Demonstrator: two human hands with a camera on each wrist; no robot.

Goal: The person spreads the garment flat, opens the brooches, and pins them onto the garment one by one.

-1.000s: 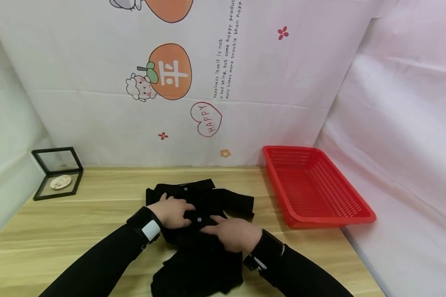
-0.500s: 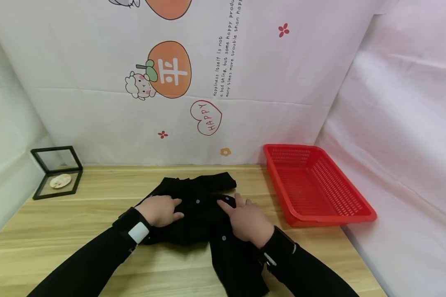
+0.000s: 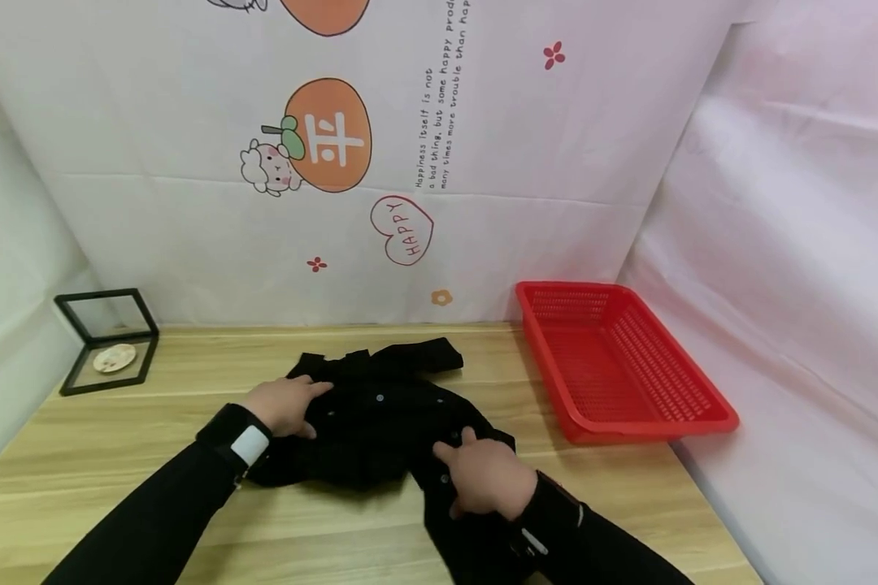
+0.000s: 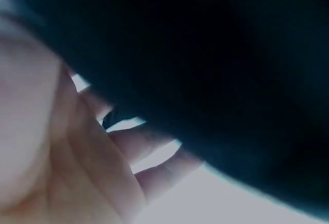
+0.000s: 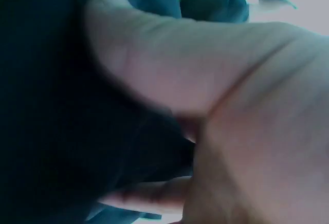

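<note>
A black button-up shirt lies rumpled across the middle of the wooden table, small pale buttons showing on its front. At its left side my left hand holds the cloth; in the left wrist view the fingers pass behind dark fabric that hides their tips. My right hand grips the part of the shirt that hangs toward the table's near side. In the right wrist view its thumb lies over the cloth, with a finger on the other side.
To the right stands a red perforated plastic basket. A black-framed folding stand with a round pale disc is at the back left. Printed white cloth hangs along the table's back edge, and plain white cloth at the sides.
The shirt has been spread wider and turned, one part now trailing toward the near right. My left hand has moved left; my right hand has shifted slightly right, then lower.
</note>
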